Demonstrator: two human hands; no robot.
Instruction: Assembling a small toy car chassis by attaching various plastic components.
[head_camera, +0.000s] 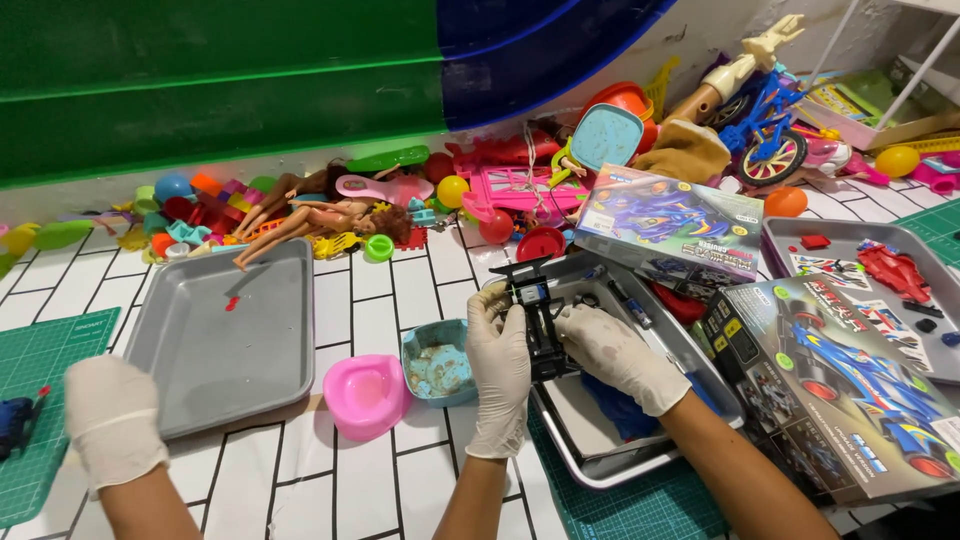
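A black toy car chassis (540, 320) is gripped between two gloved hands over the near end of a grey metal tray (700, 375), the one lying between the two model car boxes. The left hand (500, 365) is closed along the chassis's left side, fingers curled up to its front end; the right hand (618, 355) is closed on its right side. A blue part (620, 410) is seen lying in the tray under the right wrist. Just left of the left hand a small blue bowl (437, 362) and a pink toy potty (366, 395) are set on the white tiled surface. Further left, a third gloved hand (112, 420), another person's, is rested beside an almost bare grey tray (225, 340). Dolls (320, 215) and plastic toys are heaped along the wall
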